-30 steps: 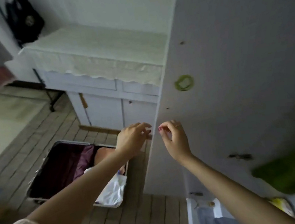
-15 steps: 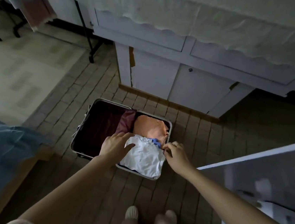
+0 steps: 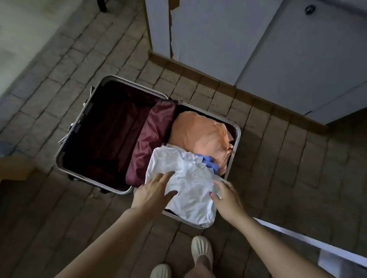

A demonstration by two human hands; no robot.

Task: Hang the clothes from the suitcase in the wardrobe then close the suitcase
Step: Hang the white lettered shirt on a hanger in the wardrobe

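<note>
Hands now lower over the suitcase (image 3: 236, 130) than before — left hand (image 3: 154, 193) and right hand (image 3: 227, 196) (fingers straight) both press the white garment (image 3: 189, 179).

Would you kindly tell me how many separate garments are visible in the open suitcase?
3: a crumpled white garment at the near end, an orange folded garment at the far end, and a small blue piece of cloth between them. More may lie hidden beneath.

Dim light falls on a floor (image 3: 273, 174) of worn wooden blocks; a white cabinet (image 3: 258, 39) stands at the far side. One round dark knob (image 3: 309, 9) shows on its door.
</note>
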